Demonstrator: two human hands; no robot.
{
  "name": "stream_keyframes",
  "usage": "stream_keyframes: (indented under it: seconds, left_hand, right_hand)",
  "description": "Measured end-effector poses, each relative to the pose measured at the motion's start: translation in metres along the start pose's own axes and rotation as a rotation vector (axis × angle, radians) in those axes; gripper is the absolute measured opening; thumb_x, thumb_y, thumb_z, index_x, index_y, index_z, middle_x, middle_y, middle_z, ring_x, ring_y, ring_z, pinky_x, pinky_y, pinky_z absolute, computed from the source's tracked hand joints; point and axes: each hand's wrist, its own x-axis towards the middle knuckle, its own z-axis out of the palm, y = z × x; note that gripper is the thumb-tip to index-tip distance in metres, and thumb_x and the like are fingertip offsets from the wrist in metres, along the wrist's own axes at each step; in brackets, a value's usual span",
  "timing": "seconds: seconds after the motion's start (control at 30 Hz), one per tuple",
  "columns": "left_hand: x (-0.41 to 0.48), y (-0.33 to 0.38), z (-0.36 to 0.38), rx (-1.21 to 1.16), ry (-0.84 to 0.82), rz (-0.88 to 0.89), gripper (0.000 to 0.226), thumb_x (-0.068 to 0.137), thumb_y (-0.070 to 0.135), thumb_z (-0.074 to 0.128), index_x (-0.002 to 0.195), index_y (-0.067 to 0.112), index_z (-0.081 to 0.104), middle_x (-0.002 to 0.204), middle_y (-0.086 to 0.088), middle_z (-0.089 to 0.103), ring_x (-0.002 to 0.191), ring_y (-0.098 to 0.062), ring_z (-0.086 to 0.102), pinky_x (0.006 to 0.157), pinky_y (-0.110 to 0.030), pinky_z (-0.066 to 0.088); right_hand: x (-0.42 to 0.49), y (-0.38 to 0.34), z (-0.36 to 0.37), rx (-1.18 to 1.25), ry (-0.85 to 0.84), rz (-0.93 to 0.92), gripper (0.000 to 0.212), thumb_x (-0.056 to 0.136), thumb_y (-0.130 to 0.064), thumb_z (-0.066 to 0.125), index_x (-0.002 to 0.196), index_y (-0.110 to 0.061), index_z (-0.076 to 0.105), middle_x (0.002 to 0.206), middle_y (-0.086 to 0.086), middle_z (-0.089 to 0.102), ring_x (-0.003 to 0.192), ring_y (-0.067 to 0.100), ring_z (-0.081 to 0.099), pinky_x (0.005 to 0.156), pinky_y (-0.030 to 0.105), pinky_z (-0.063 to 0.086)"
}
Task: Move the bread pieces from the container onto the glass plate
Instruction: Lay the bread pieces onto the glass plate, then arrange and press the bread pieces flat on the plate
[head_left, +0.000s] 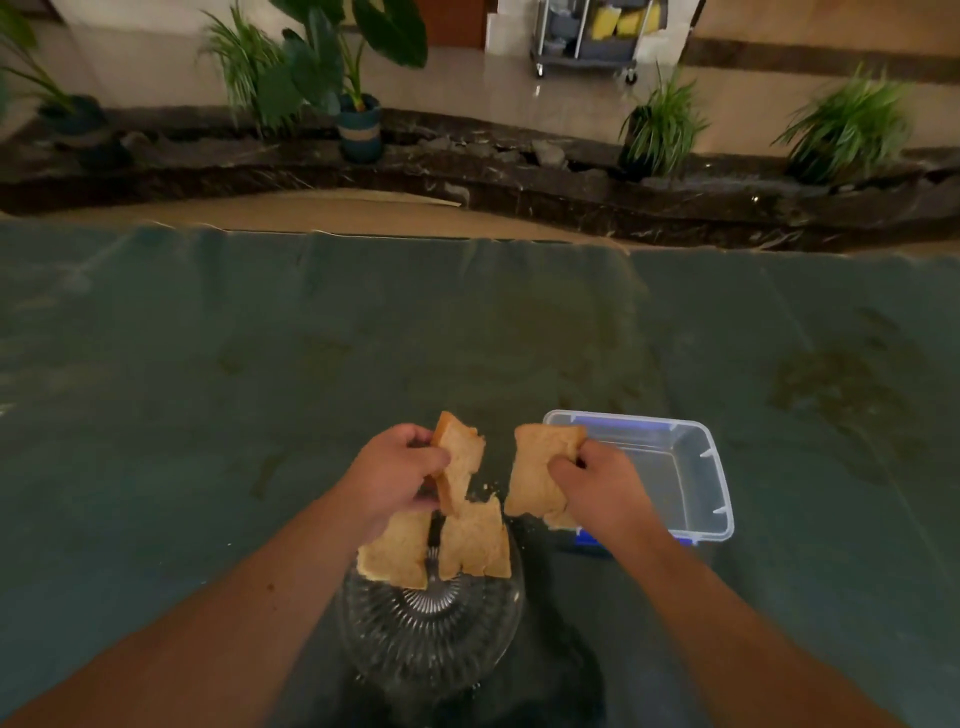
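left hand (397, 470) pinches one bread piece (460, 460) and right hand (597, 486) grips another bread slice (537, 475), both held above the table; two more pieces (434, 551) lie on the glass plate (426, 631), with the clear container (675, 467) just beside on the right

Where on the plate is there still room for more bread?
The near half of the glass plate is bare. The far half is crowded: two bread pieces lie there. The left hand and right hand each hold another piece above it.
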Motion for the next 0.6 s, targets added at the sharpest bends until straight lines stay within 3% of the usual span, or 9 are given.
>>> stream_keyframes:
  seconds: [0.1, 0.2, 0.3, 0.37, 0.47, 0.5, 0.6]
  left_hand:
    - [-0.014, -0.026, -0.028, -0.039, -0.055, -0.084, 0.018, 0.093, 0.005, 0.070, 0.110, 0.003, 0.065, 0.075, -0.003, 0.078, 0.070, -0.021, 0.075, 0.058, -0.036, 0.064]
    - [-0.022, -0.057, -0.051, -0.134, -0.126, -0.186, 0.018, 0.094, 0.004, 0.067, 0.111, 0.003, 0.065, 0.080, -0.006, 0.078, 0.074, -0.023, 0.075, 0.063, -0.038, 0.064]
    - [-0.023, -0.090, -0.068, -0.152, -0.130, -0.294, 0.017, 0.094, 0.006, 0.067, 0.111, 0.006, 0.068, 0.092, -0.010, 0.080, 0.081, -0.026, 0.077, 0.070, -0.043, 0.066]
    - [-0.022, -0.111, -0.075, 0.109, -0.044, -0.304, 0.014, 0.094, 0.011, 0.069, 0.107, 0.007, 0.068, 0.098, -0.017, 0.079, 0.083, -0.030, 0.077, 0.076, -0.048, 0.066]
    - [-0.020, -0.129, -0.084, 1.009, 0.064, -0.160, 0.032, 0.093, 0.046, 0.067, 0.104, 0.016, 0.064, 0.103, -0.009, 0.072, 0.095, -0.029, 0.069, 0.079, -0.042, 0.059]
    - [-0.021, -0.131, -0.085, 1.156, 0.129, -0.110, 0.037, 0.090, 0.055, 0.065, 0.102, 0.020, 0.061, 0.103, -0.005, 0.070, 0.095, -0.028, 0.067, 0.075, -0.040, 0.055]
    - [-0.023, -0.129, -0.081, 1.214, 0.222, 0.105, 0.040, 0.086, 0.057, 0.067, 0.103, 0.024, 0.051, 0.106, -0.003, 0.066, 0.095, -0.028, 0.065, 0.069, -0.040, 0.052]
  right_hand:
    - [-0.014, -0.004, 0.031, 0.010, -0.118, 0.045, 0.020, 0.094, -0.028, 0.061, 0.086, -0.012, 0.070, 0.086, 0.014, 0.072, 0.070, 0.013, 0.065, 0.056, 0.029, 0.052]
    - [-0.022, 0.004, 0.063, 0.046, -0.279, 0.155, 0.014, 0.093, -0.027, 0.062, 0.090, -0.015, 0.070, 0.090, 0.011, 0.074, 0.081, 0.024, 0.072, 0.070, 0.042, 0.065]
    - [-0.024, 0.021, 0.085, 0.145, -0.410, 0.296, 0.013, 0.096, -0.023, 0.063, 0.104, -0.014, 0.068, 0.104, 0.014, 0.075, 0.091, 0.031, 0.075, 0.081, 0.051, 0.065]
    - [-0.026, 0.036, 0.091, -0.094, -0.443, 0.229, 0.014, 0.099, -0.029, 0.061, 0.100, -0.015, 0.065, 0.101, 0.010, 0.073, 0.090, 0.029, 0.073, 0.079, 0.043, 0.063]
    - [-0.027, 0.059, 0.094, -0.649, -0.346, 0.013, 0.031, 0.099, -0.046, 0.054, 0.103, -0.018, 0.067, 0.103, 0.004, 0.069, 0.097, 0.023, 0.067, 0.082, 0.036, 0.053]
    - [-0.028, 0.062, 0.094, -0.713, -0.312, -0.013, 0.034, 0.100, -0.049, 0.052, 0.110, -0.019, 0.068, 0.109, 0.004, 0.070, 0.100, 0.023, 0.067, 0.085, 0.038, 0.053]
    - [-0.027, 0.059, 0.095, -0.757, -0.220, -0.162, 0.033, 0.100, -0.047, 0.051, 0.117, -0.022, 0.065, 0.112, 0.003, 0.070, 0.099, 0.022, 0.067, 0.081, 0.037, 0.054]
